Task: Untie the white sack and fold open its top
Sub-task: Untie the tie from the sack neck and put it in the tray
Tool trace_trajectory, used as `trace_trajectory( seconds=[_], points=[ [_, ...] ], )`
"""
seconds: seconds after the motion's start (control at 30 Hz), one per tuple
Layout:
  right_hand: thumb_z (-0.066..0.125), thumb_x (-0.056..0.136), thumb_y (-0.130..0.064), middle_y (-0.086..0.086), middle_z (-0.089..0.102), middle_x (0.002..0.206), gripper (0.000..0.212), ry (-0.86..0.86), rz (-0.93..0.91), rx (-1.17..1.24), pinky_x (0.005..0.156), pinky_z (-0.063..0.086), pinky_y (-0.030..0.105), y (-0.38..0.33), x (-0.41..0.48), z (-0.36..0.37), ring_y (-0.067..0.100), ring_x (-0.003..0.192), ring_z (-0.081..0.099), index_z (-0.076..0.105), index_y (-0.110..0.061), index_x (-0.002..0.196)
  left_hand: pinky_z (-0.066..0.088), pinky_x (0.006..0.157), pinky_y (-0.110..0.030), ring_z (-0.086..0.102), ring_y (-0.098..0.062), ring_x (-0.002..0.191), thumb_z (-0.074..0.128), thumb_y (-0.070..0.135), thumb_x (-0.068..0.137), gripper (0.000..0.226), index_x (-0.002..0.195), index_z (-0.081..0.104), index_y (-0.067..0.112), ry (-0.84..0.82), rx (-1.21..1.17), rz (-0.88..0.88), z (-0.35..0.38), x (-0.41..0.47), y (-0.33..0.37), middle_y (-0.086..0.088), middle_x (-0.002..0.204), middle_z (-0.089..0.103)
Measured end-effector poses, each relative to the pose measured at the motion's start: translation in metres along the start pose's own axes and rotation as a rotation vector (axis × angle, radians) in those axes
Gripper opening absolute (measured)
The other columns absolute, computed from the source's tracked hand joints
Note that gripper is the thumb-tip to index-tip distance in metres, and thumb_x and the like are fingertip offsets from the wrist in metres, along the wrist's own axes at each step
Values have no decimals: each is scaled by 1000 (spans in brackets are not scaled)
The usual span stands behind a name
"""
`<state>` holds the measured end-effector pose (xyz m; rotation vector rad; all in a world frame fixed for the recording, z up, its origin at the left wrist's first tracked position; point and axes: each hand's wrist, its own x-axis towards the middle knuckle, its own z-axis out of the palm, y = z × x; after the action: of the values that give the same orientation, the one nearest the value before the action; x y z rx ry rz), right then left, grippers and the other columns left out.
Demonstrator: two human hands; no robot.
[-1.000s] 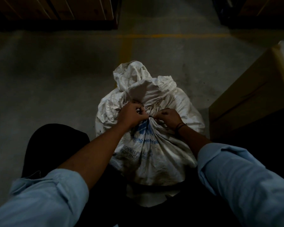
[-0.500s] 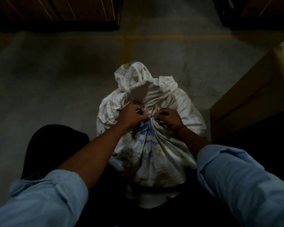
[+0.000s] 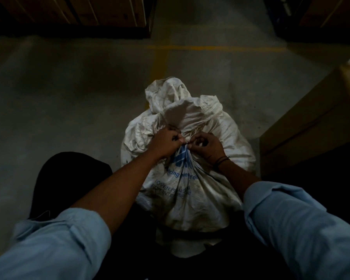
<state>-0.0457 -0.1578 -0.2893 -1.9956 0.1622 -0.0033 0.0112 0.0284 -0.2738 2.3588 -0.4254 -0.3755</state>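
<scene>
A full white woven sack with blue print stands on the concrete floor between my legs. Its neck is gathered and bound by a thin tie, and the loose top flops away from me above the knot. My left hand pinches the tie at the left side of the neck. My right hand, a dark band at its wrist, pinches the tie from the right. The fingertips of the two hands nearly touch at the knot, which they partly hide.
A large cardboard box stands close on the right. Wooden crates or pallets line the far edge on the left, with dark racking at the far right. Yellow floor lines cross the grey concrete beyond the sack.
Both hands stay at the sack's neck. The fingers have shifted slightly on the tie; the sack itself has not visibly moved.
</scene>
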Motion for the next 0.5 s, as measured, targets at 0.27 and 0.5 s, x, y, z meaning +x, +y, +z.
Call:
trace_trajectory(
  seconds=[0.27,0.5],
  points=[
    [82,69,-37,6,63,89,24,39,-15,-238,67,34,1,4,-2,5,-6,78,48,75,-36,91,53,91,-38,62,-22,103,77,20,77,14,89,78,27,-34,-45,25,-6,-3,5,-1,105,59],
    [79,72,-35,8,60,91,15,94,0,-321,77,51,34,-7,-9,4,22,83,60,74,-30,86,53,92,-30,62,-20,104,74,19,80,14,90,74,29,-17,-54,94,-8,-11,12,-4,113,56]
  ],
)
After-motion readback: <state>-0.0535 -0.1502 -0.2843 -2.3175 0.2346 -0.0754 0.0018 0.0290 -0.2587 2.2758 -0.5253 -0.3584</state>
